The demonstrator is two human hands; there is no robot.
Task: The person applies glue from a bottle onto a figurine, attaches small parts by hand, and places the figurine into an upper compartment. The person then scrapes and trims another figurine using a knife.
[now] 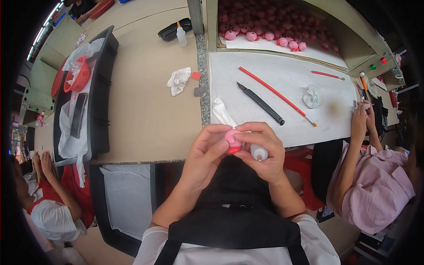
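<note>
Both hands meet just off the near edge of the table [150,132], above the person's lap. The left hand [205,152] closes its thumb and fingers around a small pink figure [232,139] with a red foot at its underside. The right hand [264,152] presses its fingertips against the same pink figure from the other side and also grips a small white squeeze bottle [259,153] against its palm, so both hands are clamped shut on what they hold.

A white paper sheet [282,92] covers the right part of the table. On it lie a black craft knife [260,104] and a long red brush [277,95], both running diagonally toward the near right edge, with a crumpled clear plastic bag [312,96] just beyond the brush tip. A shorter red pencil-like tool [327,75] lies nearer the far right corner. At the far edge of the sheet, more pink figures [269,35] stand in rows inside a pale open-fronted box.

On the bare left part of the table lie a crumpled white cloth [178,81] and, toward the far edge, a white bottle with a yellow tip [181,36] beside a black case [174,30]. A black tray [99,88] at the left edge carries a red basket [77,75].

A person in a pink shirt [380,181] works at the table's right edge; another sits at the lower left.
</note>
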